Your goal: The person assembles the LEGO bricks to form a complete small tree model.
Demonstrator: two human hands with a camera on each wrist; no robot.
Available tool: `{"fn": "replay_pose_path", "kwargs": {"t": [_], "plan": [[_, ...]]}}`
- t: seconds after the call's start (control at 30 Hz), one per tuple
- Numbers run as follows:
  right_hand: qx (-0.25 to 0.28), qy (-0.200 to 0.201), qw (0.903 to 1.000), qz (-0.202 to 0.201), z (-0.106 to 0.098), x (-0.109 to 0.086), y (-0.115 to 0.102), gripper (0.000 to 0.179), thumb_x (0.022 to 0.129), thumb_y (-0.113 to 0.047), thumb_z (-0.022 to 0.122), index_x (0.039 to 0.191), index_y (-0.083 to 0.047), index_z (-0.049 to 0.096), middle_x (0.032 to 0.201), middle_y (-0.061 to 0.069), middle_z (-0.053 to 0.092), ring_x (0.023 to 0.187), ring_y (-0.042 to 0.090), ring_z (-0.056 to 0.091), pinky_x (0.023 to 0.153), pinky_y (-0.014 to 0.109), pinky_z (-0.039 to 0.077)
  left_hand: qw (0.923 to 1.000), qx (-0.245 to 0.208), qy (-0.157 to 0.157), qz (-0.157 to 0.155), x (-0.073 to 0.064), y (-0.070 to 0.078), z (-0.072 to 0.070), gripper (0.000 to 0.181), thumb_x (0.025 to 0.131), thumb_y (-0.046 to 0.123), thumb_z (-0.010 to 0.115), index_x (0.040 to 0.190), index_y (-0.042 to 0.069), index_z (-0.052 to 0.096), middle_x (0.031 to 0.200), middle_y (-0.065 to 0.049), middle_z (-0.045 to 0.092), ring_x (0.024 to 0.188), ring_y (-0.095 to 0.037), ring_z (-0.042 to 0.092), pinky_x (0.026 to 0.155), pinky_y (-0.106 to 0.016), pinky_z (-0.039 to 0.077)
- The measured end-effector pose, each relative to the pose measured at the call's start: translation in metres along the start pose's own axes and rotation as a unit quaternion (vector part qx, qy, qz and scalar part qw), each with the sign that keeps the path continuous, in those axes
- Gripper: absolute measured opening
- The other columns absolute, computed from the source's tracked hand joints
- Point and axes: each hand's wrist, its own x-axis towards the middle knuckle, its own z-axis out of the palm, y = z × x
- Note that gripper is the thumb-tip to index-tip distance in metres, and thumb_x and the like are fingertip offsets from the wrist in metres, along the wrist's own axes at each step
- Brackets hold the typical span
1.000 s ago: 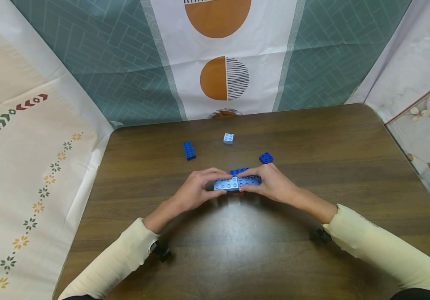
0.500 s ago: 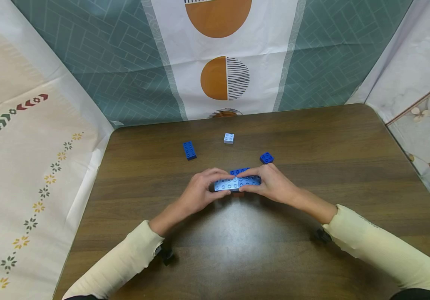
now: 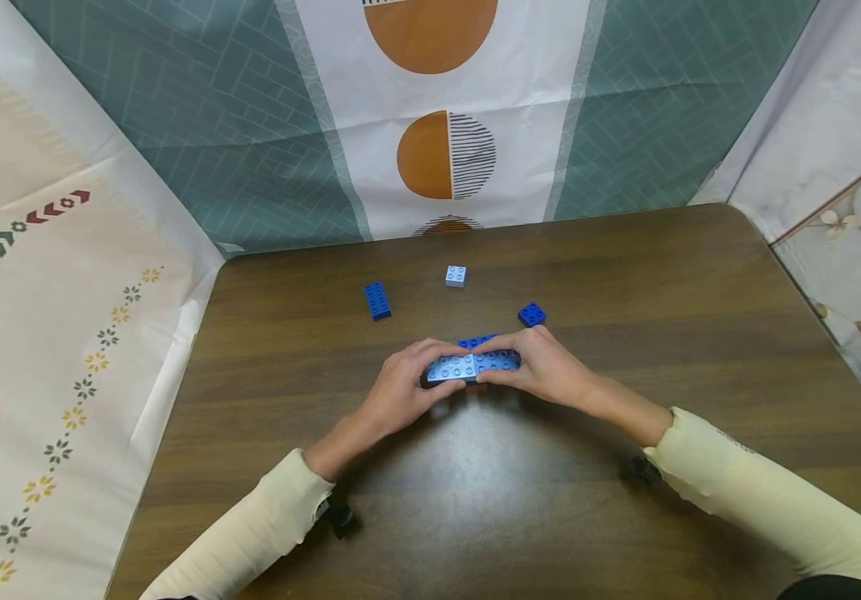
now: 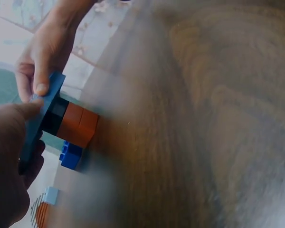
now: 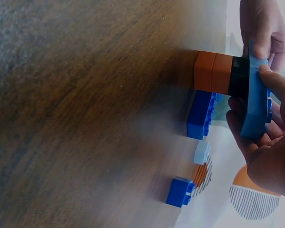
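Observation:
A light blue brick (image 3: 451, 368) and a medium blue brick (image 3: 496, 361) lie end to end on top of a small stack. My left hand (image 3: 402, 383) pinches the light blue one between thumb and fingers. Thumb and fingers of my right hand (image 3: 543, 364) grip the blue one on its long sides. Under their joint, the right wrist view shows a dark brick (image 5: 239, 76) on orange bricks (image 5: 221, 73), which stand on the table. Both top bricks overhang this column. Just behind the stack lies a darker blue brick (image 3: 477, 341), partly hidden by the hands.
Farther back on the brown table (image 3: 640, 283) lie a long blue brick (image 3: 377, 301), a small pale blue brick (image 3: 456, 276) and a small blue brick (image 3: 531, 314). A patterned cloth (image 3: 250, 133) hangs behind the table's far edge.
My left hand and forearm have shifted slightly right, the thumb sliding along the light blue brick toward the joint. My right hand keeps its grip; the bricks stay in place.

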Motion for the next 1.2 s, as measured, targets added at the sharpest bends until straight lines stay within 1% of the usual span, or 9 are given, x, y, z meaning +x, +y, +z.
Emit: {"fn": "replay_pose_path", "kwargs": {"t": [0.1, 0.17, 0.3, 0.4, 0.6, 0.73, 1.0, 1.1, 1.2], "plan": [[0.000, -0.001, 1.0000, 0.000, 0.0004, 0.0009, 0.0000, 0.038, 0.095, -0.026, 0.084, 0.127, -0.007, 0.078, 0.116, 0.011, 0.079, 0.075, 0.010, 0.065, 0.061, 0.025, 0.052, 0.9998, -0.011, 0.008, -0.017, -0.0011, 0.0008, 0.0022, 0.041, 0.097, 0.031, 0.082, 0.135, 0.017, 0.072, 0.128, -0.001, 0.072, 0.111, -0.014, 0.068, 0.093, -0.037, 0.058], [0.000, -0.001, 1.0000, 0.000, 0.0006, 0.0013, 0.0003, 0.038, 0.095, -0.025, 0.084, 0.127, -0.007, 0.078, 0.116, 0.011, 0.078, 0.075, 0.010, 0.065, 0.061, 0.025, 0.052, 0.9996, -0.014, 0.015, -0.021, -0.0008, 0.0012, 0.0034, 0.040, 0.097, 0.032, 0.082, 0.133, 0.016, 0.073, 0.127, -0.002, 0.074, 0.110, -0.015, 0.070, 0.092, -0.037, 0.058], [0.005, -0.001, 1.0000, -0.002, 0.0014, 0.0013, 0.0002, 0.038, 0.095, -0.024, 0.084, 0.127, -0.006, 0.078, 0.117, 0.012, 0.078, 0.075, 0.010, 0.065, 0.061, 0.025, 0.053, 0.9992, -0.016, 0.034, -0.016, -0.0007, 0.0012, 0.0054, 0.036, 0.097, 0.030, 0.082, 0.129, 0.014, 0.075, 0.123, -0.002, 0.076, 0.112, -0.017, 0.072, 0.095, -0.038, 0.059], [0.005, 0.003, 1.0000, -0.003, 0.0020, 0.0008, 0.0001, 0.038, 0.095, -0.024, 0.084, 0.127, -0.007, 0.078, 0.116, 0.011, 0.078, 0.073, 0.010, 0.064, 0.060, 0.025, 0.051, 0.9991, -0.012, 0.039, -0.011, -0.0009, 0.0009, 0.0061, 0.036, 0.097, 0.030, 0.082, 0.128, 0.014, 0.075, 0.121, -0.001, 0.076, 0.113, -0.017, 0.072, 0.097, -0.038, 0.058], [-0.001, 0.009, 0.9999, -0.006, 0.0034, -0.0006, 0.0000, 0.038, 0.095, -0.027, 0.084, 0.128, -0.009, 0.078, 0.110, 0.007, 0.079, 0.064, 0.007, 0.056, 0.055, 0.024, 0.044, 0.9989, -0.005, 0.046, 0.000, 0.0003, 0.0007, 0.0055, 0.034, 0.095, 0.030, 0.084, 0.125, 0.015, 0.077, 0.116, -0.002, 0.077, 0.107, -0.017, 0.073, 0.091, -0.038, 0.060], [-0.005, 0.013, 0.9999, -0.005, 0.0035, -0.0013, 0.0003, 0.039, 0.095, -0.028, 0.084, 0.128, -0.009, 0.078, 0.106, 0.005, 0.079, 0.059, 0.007, 0.052, 0.053, 0.025, 0.040, 0.9984, 0.000, 0.055, 0.011, 0.0011, 0.0011, 0.0061, 0.035, 0.094, 0.029, 0.085, 0.124, 0.014, 0.077, 0.114, -0.002, 0.078, 0.106, -0.017, 0.073, 0.090, -0.040, 0.060], [-0.005, 0.005, 1.0000, -0.001, 0.0033, -0.0025, 0.0026, 0.041, 0.095, -0.028, 0.084, 0.129, -0.008, 0.077, 0.113, 0.009, 0.079, 0.069, 0.009, 0.059, 0.057, 0.025, 0.046, 0.9993, 0.019, 0.033, -0.003, 0.0017, 0.0027, 0.0080, 0.037, 0.095, 0.030, 0.084, 0.126, 0.013, 0.075, 0.117, -0.003, 0.076, 0.102, -0.016, 0.072, 0.087, -0.035, 0.061], [-0.001, 0.000, 1.0000, -0.002, 0.0032, -0.0016, 0.0041, 0.040, 0.094, -0.028, 0.084, 0.129, -0.008, 0.077, 0.113, 0.009, 0.079, 0.069, 0.010, 0.059, 0.056, 0.025, 0.046, 0.9991, 0.030, 0.030, -0.003, 0.0024, 0.0033, 0.0071, 0.038, 0.094, 0.032, 0.085, 0.125, 0.013, 0.075, 0.117, -0.004, 0.076, 0.100, -0.016, 0.072, 0.085, -0.036, 0.060], [-0.002, 0.001, 1.0000, -0.008, 0.0026, -0.0008, 0.0043, 0.040, 0.094, -0.028, 0.085, 0.128, -0.009, 0.078, 0.115, 0.009, 0.079, 0.073, 0.011, 0.061, 0.060, 0.026, 0.049, 0.9989, 0.038, 0.028, -0.003, 0.0031, 0.0033, 0.0064, 0.038, 0.094, 0.032, 0.085, 0.125, 0.013, 0.074, 0.117, -0.003, 0.076, 0.099, -0.015, 0.071, 0.084, -0.036, 0.060]]}}
